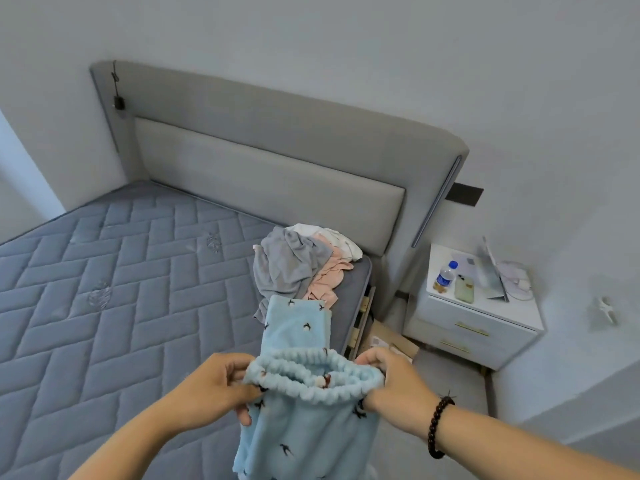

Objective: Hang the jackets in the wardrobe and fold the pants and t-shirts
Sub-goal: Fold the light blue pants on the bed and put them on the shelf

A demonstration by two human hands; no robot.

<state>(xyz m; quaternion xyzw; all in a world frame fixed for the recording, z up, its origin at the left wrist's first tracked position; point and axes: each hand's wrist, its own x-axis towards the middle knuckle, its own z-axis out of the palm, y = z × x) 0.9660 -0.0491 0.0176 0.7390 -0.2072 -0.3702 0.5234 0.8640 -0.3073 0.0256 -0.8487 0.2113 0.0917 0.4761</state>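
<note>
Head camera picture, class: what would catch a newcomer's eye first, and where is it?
First, the light blue fleece pants at bottom centre, held by the waistband between the left hand and right hand. Next, the heap of clothes on the mattress corner beside the headboard.

Both hands hold up light blue fleece pants (304, 420) by the ruffled elastic waistband, the left hand (218, 386) pinching its left end and the right hand (394, 386), a dark beaded bracelet (437, 427) on its wrist, pinching the right end. Behind lies a heap of grey, pink and white clothes (301, 268) on the quilted grey mattress (114, 292). A white nightstand (474, 327) beside the bed carries a water bottle (446, 276) and a phone (464, 288).
</note>
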